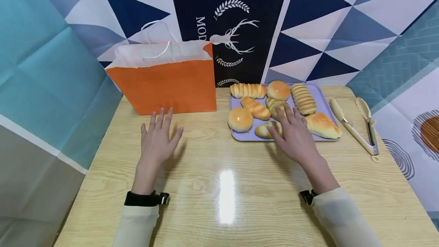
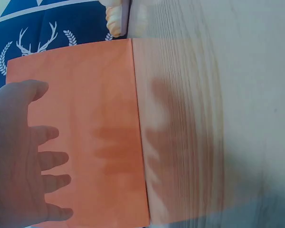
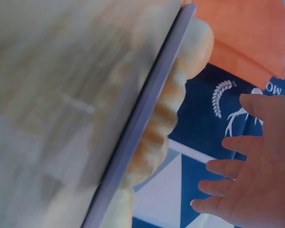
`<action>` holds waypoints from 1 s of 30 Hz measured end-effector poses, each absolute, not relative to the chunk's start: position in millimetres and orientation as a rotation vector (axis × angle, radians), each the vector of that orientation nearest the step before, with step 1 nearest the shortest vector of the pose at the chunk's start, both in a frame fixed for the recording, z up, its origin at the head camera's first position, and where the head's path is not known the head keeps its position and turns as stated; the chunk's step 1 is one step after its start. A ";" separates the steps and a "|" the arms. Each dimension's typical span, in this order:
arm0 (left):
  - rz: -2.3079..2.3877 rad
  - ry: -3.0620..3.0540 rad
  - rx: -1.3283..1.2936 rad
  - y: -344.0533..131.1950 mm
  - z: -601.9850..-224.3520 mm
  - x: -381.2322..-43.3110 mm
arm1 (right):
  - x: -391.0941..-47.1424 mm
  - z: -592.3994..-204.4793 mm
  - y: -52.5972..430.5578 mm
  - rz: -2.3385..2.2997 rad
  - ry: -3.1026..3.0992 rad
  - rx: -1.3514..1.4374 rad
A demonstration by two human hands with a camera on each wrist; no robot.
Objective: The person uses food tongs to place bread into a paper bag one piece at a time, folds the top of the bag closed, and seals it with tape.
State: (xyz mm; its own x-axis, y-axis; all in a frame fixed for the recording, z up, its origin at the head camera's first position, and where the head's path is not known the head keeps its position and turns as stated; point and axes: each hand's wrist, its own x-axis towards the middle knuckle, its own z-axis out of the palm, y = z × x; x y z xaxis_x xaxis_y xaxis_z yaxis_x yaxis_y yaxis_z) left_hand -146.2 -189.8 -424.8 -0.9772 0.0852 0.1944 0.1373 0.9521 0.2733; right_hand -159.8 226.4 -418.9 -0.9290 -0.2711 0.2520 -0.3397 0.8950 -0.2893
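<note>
My left hand is held over the table with its fingers spread, just in front of an orange paper bag that stands upright with white rope handles. In the left wrist view that hand holds nothing. On the right, my other hand has its fingers extended at the front of a purple tray of bread. It hides part of the tray and some rolls. The right wrist view shows the right hand apart from the tray edge. Round buns and striped rolls lie on the tray.
Tongs with cream-coloured tips lie opened in a V to the right of the tray. A patterned cloth backdrop rises behind the table, and a teal one stands along the left side.
</note>
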 end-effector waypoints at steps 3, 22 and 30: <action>-0.412 -2.905 -0.170 -194.2 -421.7 -150.5 | -168.0 -414.2 216.5 0.487 -2.860 0.481; -0.425 -2.703 -0.021 -231.5 -405.7 -178.1 | -237.9 -373.1 143.4 0.407 -2.845 0.581; -0.468 -2.502 0.094 -254.9 -394.9 -189.1 | -265.5 -354.5 116.8 0.414 -2.872 0.570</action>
